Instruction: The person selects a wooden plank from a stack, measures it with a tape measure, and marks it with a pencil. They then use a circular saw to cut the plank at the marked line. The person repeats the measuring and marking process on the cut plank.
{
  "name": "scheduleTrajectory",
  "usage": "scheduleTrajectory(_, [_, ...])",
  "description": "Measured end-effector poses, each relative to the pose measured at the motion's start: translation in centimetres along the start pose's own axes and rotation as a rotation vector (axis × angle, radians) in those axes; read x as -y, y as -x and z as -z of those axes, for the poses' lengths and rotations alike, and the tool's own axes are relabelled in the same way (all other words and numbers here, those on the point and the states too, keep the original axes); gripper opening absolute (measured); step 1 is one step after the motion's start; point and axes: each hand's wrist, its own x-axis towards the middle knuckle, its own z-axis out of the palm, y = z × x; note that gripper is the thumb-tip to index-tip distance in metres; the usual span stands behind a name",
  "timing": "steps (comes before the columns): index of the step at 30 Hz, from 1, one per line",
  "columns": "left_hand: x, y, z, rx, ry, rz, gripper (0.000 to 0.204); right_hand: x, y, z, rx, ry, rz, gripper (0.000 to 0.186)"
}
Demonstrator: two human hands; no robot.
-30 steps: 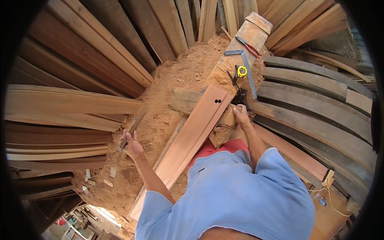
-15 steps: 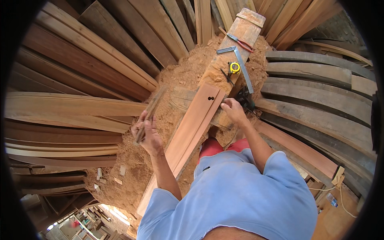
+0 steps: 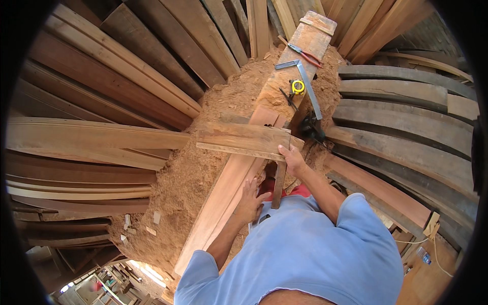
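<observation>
A short wooden board (image 3: 239, 140) lies crosswise over a long reddish plank (image 3: 231, 185) that slants away from me. My right hand (image 3: 293, 160) grips the board's right end, thumb and fingers closed on it. From that end a narrow wooden strip (image 3: 279, 185) reaches down toward my shirt; whether it is joined to the board I cannot tell. My left hand (image 3: 249, 201) is open beside the plank, its fingers spread; contact with the wood is unclear. The board partly covers the dark spots near the plank's far end.
Beyond the plank, a worn bench board (image 3: 315, 38) carries red-handled pliers (image 3: 306, 55), a metal square (image 3: 306, 84) and a yellow tape measure (image 3: 297, 87). A dark power tool (image 3: 312, 127) sits right of it. Stacked timber (image 3: 401, 117) lines both sides; sawdust (image 3: 188, 178) covers the ground.
The short board has gone from my left hand, held out at the left, to lying across the plank in my right hand's grip. My left hand has let go and moved right, nearer my body.
</observation>
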Motion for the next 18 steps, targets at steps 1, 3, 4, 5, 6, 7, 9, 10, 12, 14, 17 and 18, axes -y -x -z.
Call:
scheduleTrajectory(1, [0.5,0.1,0.3,-0.052,0.021,0.037,0.056,-0.7,0.1,0.3,-0.010,-0.020,0.042,0.034])
scheduleTrajectory(3, [1.3,-0.2,0.6,-0.153,0.062,0.111,0.059,-1.8,0.0,0.8,-0.076,-0.051,0.069,0.036])
scheduleTrajectory(4, [1.4,-0.9,1.3,-0.151,0.040,0.153,0.075,-2.5,-0.1,0.8,-0.108,-0.068,0.077,0.036])
scheduleTrajectory(5, [1.1,-1.9,1.9,-0.156,0.032,0.213,0.082,-2.8,-0.3,0.8,-0.161,0.071,0.108,0.037])
scheduleTrajectory(6, [0.6,-3.0,2.2,-0.160,0.024,0.271,0.089,-3.1,-0.5,0.8,-0.214,0.210,0.138,0.038])
scheduleTrajectory(7, [-0.1,-4.1,2.6,-0.165,0.017,0.328,0.096,-3.2,-0.8,0.8,-0.268,0.351,0.168,0.039])
scheduleTrajectory(9, [-1.4,-5.9,3.5,-0.090,-0.043,0.386,0.107,-0.5,-1.4,0.8,-0.184,0.590,-0.128,0.041])
scheduleTrajectory(10, [-1.9,-6.6,3.6,-0.050,-0.072,0.415,0.113,0.8,-1.5,0.9,-0.140,0.705,-0.279,0.042])
scheduleTrajectory(12, [-2.3,-7.7,3.0,-0.036,-0.113,0.419,0.117,1.2,-1.8,1.1,-0.142,0.606,-0.244,0.045])
scheduleTrajectory(14, [-2.1,-8.3,2.4,-0.047,-0.146,0.420,0.119,2.5,-1.2,-0.4,-0.144,0.531,-0.222,0.043])
scheduleTrajectory(17, [-1.1,-8.9,1.2,-0.099,-0.194,0.382,0.116,-0.5,-2.3,-0.2,-0.211,0.277,-0.195,0.041])
scheduleTrajectory(18, [-0.5,-9.0,0.7,-0.129,-0.216,0.356,0.114,-1.7,-2.9,-0.1,-0.235,0.270,-0.165,0.040])
